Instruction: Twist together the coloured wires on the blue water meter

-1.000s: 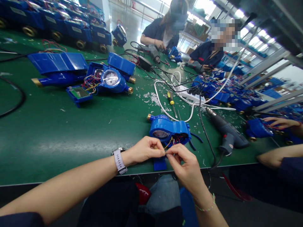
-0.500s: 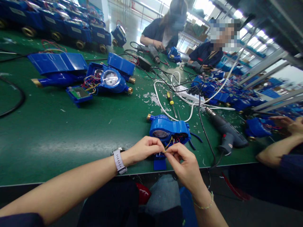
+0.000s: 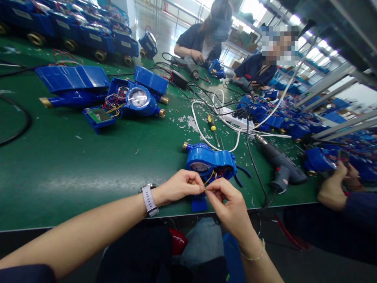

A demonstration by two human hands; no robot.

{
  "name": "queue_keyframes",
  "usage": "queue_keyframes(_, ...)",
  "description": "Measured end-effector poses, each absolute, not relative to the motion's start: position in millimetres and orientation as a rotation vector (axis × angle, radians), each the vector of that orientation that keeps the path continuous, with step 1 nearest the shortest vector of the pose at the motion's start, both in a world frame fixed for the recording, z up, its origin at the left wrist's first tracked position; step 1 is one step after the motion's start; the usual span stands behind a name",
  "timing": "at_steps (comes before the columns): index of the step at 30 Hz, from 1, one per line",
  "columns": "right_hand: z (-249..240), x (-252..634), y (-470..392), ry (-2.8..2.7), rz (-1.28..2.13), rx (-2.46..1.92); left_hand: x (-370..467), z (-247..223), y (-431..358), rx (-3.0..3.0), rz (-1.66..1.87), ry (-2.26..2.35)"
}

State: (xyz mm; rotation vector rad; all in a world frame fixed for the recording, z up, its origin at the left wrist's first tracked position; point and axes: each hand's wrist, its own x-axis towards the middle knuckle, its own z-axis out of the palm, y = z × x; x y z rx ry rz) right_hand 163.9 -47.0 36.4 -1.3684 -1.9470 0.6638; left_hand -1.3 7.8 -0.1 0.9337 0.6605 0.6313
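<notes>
A blue meter (image 3: 210,157) with a brass end and an open wired compartment lies at the table's front edge. Thin yellow wires (image 3: 210,177) run from it to my fingertips. My left hand (image 3: 181,188) pinches the wires from the left, thumb and index finger together. From the right, my right hand (image 3: 225,198) pinches them too, its fingertips touching or nearly touching the left ones. The exact wire ends are too small to tell. A blue cover piece (image 3: 199,204) sits below my hands at the edge.
On the green table (image 3: 73,169) lie a heat gun (image 3: 281,163), a yellow-black screwdriver (image 3: 211,122), a white power strip (image 3: 237,118) and cables. Opened meters (image 3: 138,98) stand at the left back. A co-worker's hands (image 3: 338,181) are at the right; two people sit across.
My hands have barely moved and still pinch the wires. At the right, the co-worker's hands have moved lower and to the left, with a dark object now in them.
</notes>
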Motion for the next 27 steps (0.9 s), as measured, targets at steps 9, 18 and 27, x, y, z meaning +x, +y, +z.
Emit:
queue_keyframes(9,36.6,163.6,-46.7,-1.941,0.672,-1.378,-1.7,-4.2,8.9,0.985,0.651,0.617)
queue_keyframes(18,35.7,164.1,-45.0,-1.945,0.664,-1.382,-1.9,-4.4,9.5,0.977,0.632,0.609)
queue_keyframes(27,36.3,164.3,-46.0,-1.946,0.663,-1.386,-1.1,-2.7,9.1,0.949,0.628,0.641)
